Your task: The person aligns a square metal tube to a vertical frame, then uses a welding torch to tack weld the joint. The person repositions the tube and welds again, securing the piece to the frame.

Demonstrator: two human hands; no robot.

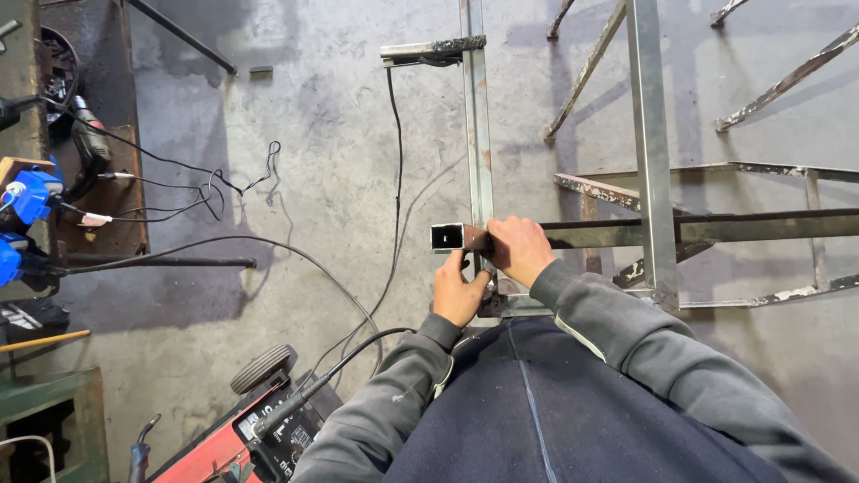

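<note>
A long square steel tube (716,228) lies crosswise on a metal frame, its open end (446,237) pointing left. My right hand (519,249) grips the tube just behind that open end, fingers curled over the top. My left hand (459,288) reaches up from below and touches the underside of the tube end with thumb and fingers. A second steel tube (477,134) runs away from me and meets the first under my hands.
A frame of galvanised and rusty steel bars (651,152) fills the right side. A red welding machine (242,429) on wheels stands at bottom left, its cables (394,179) trailing over the concrete floor. Blue tools (27,197) and a drill lie on a bench at left.
</note>
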